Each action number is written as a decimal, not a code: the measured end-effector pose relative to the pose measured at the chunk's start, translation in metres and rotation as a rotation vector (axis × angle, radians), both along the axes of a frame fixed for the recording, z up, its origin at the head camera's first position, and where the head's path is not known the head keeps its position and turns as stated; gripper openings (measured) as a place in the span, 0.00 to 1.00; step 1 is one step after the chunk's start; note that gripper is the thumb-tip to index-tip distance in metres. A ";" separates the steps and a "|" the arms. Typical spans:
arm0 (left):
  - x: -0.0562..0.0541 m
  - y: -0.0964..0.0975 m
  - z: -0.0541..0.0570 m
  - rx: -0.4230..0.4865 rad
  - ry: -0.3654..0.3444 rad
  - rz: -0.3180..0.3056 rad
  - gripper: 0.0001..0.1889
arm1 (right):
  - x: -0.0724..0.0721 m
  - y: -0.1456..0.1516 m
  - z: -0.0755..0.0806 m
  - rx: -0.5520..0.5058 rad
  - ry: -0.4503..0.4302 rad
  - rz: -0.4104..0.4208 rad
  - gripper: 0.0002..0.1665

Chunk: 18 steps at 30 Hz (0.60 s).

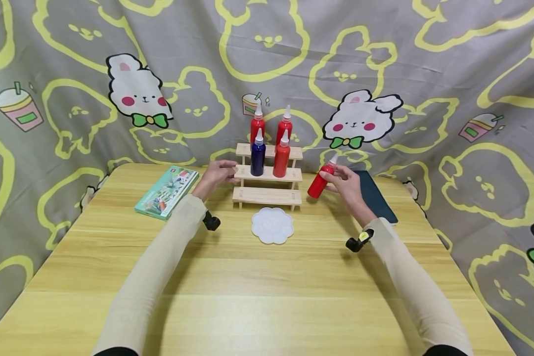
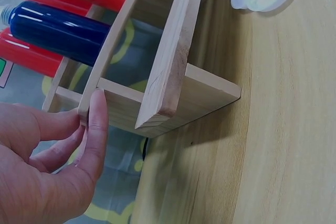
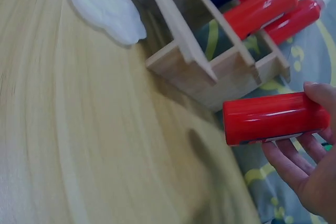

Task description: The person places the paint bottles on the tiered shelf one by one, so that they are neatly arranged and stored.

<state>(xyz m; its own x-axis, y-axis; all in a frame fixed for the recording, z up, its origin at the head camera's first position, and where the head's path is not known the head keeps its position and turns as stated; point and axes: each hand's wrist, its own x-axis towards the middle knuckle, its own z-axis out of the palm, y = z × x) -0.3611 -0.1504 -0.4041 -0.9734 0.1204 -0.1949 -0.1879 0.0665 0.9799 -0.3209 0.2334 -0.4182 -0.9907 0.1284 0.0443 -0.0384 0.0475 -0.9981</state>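
Observation:
In the head view a three-tier wooden shelf (image 1: 267, 195) stands on the table. My left hand (image 1: 218, 174) pinches the left end of its middle tier between thumb and fingers, as the left wrist view shows. My right hand (image 1: 344, 183) grips a red paint bottle (image 1: 319, 184) with a white nozzle, tilted and held to the right of the shelf. On the middle tier stand a dark blue bottle (image 1: 257, 157) and an orange-red bottle (image 1: 282, 158). Two more red bottles, the left one (image 1: 257, 123) and the right one (image 1: 284, 126), stand on the top tier.
In front of the shelf lies a white flower-shaped palette (image 1: 273, 226). A green illustrated box (image 1: 167, 192) lies at the left. A dark flat item (image 1: 376, 197) lies at the right, partly behind my right hand. Patterned grey cloth (image 1: 191, 49) hangs behind the table.

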 end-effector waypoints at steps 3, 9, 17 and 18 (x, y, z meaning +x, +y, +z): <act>0.000 0.000 0.000 0.006 0.006 0.004 0.22 | 0.002 -0.001 0.006 0.015 0.011 0.009 0.37; -0.002 0.000 -0.001 -0.002 0.013 0.015 0.21 | 0.008 -0.012 0.015 0.003 0.074 0.030 0.36; -0.001 0.000 -0.001 0.003 0.006 0.013 0.22 | 0.017 -0.033 0.022 0.111 0.155 0.092 0.32; -0.001 0.000 -0.001 0.003 0.005 0.012 0.22 | 0.018 -0.036 0.023 0.138 0.165 0.102 0.31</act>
<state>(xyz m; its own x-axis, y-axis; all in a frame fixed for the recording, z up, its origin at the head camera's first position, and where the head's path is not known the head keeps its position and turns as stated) -0.3621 -0.1504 -0.4049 -0.9756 0.1096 -0.1901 -0.1842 0.0619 0.9809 -0.3026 0.1976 -0.3952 -0.9762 0.0100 0.2165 -0.2117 0.1706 -0.9623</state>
